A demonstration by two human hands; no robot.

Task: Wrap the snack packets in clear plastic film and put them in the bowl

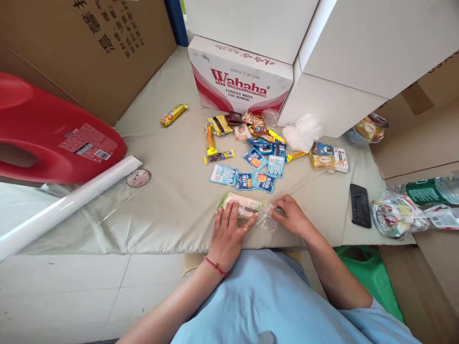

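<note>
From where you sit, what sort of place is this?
Probably a storeroom or packing corner: a Wahaha water carton and a brown cardboard box crowd the back, and loose snack packets lie on a cloth where the left hand presses and the right hand pinches a clear bag.

A: What lies at the near edge of the mat [172, 200]?

B: A wrapped packet [242, 203], about midway along it. The left hand [229, 229] lies on its left part, and the right hand [292, 217] is at its right end.

A: And behind that?

B: A heap of snack packets [251, 148] in the middle of the mat, reaching back to a printed carton [240, 76] at the far edge. A lone packet [174, 114] lies apart, left of the heap.

A: The left side?

B: A roll [68, 205] lies slantwise across the left edge, with a jug [46, 134] behind it. A small disc [138, 177] sits just beside the roll's far end.

A: The right?

B: A phone [360, 204] lies right of the right hand. Some bags [390, 215] and a lying bottle [430, 190] are further right, at the right edge.
</note>
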